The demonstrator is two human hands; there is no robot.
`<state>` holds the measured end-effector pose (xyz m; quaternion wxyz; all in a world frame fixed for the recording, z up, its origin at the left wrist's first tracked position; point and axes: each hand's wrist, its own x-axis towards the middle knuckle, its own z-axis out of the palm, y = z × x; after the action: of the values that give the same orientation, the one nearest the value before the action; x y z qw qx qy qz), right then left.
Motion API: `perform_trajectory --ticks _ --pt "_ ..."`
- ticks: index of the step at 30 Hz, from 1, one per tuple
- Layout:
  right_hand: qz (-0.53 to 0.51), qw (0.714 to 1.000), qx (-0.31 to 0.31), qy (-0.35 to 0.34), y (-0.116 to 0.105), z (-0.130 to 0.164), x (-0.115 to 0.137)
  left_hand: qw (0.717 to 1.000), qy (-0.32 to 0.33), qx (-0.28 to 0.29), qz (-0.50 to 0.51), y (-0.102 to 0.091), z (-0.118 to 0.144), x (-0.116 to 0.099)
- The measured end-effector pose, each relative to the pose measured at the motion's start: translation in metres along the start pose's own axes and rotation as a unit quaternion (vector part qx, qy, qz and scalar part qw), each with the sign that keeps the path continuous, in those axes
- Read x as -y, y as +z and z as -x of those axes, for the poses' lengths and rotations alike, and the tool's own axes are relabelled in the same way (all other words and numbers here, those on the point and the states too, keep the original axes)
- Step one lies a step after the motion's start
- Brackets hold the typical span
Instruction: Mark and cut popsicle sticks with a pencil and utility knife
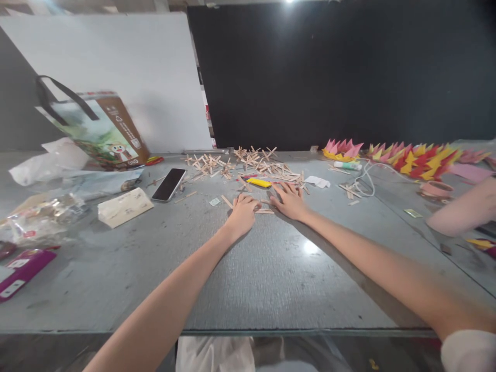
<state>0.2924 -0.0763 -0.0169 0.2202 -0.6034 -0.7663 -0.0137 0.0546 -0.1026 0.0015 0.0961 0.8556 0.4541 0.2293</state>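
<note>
Overall: glossy grey tabletop (263, 294) | black panel (349, 77) behind | wooden sticks (265, 211) between left hand (243, 213), right hand (290, 201) | both grips: can't tell

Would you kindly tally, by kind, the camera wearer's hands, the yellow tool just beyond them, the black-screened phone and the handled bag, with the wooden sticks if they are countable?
Hands: 2, left hand and right hand
Yellow tool: 1
Black-screened phone: 1
Handled bag: 1
Total: 5, leaving out the wooden sticks, which overlap too much to count
</note>
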Motion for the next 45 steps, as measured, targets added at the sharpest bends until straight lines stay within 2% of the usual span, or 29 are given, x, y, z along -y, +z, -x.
perform_trajectory --ticks 5,7,12,17,20,22,25,27,32,38,41,45 --pt "0.008 0.995 0.004 0.096 -0.001 -0.009 -0.008 0.998 -0.039 -0.038 0.011 -0.001 0.000 0.000" --pt "0.018 0.994 0.004 0.106 -0.003 -0.009 -0.010 0.998 -0.047 -0.047 0.018 -0.003 0.000 0.002" --pt "0.056 0.990 -0.044 0.122 -0.007 -0.003 -0.007 0.998 -0.038 -0.017 0.057 -0.007 0.001 0.006" --pt "0.050 0.985 -0.020 0.167 -0.012 -0.002 -0.003 0.982 0.038 0.044 0.181 -0.013 0.002 0.004" --pt "0.048 0.985 -0.016 0.167 -0.013 -0.002 -0.004 0.975 0.033 0.040 0.214 -0.015 0.001 0.003" --pt "0.050 0.983 -0.041 0.174 -0.012 -0.002 -0.006 0.980 0.035 0.012 0.197 -0.015 0.000 0.006" --pt "0.054 0.980 -0.059 0.183 -0.010 -0.001 -0.011 0.989 0.095 -0.013 0.110 -0.012 0.000 0.013" --pt "0.055 0.981 -0.053 0.177 -0.008 -0.001 -0.014 0.992 0.116 0.007 0.054 -0.009 0.001 0.016" --pt "0.046 0.982 -0.077 0.169 -0.004 -0.002 -0.017 0.994 0.081 0.063 -0.019 -0.006 0.006 0.008" --pt "-0.023 0.976 -0.104 0.188 -0.009 0.001 -0.019 0.993 0.077 0.077 -0.051 -0.006 0.007 -0.001" --pt "-0.063 0.975 -0.151 0.151 -0.012 0.004 -0.021 0.994 0.067 0.067 -0.050 -0.005 0.007 0.000" --pt "-0.105 0.971 -0.210 0.054 -0.015 0.005 -0.019 0.995 0.062 0.067 -0.050 -0.005 0.007 0.000"
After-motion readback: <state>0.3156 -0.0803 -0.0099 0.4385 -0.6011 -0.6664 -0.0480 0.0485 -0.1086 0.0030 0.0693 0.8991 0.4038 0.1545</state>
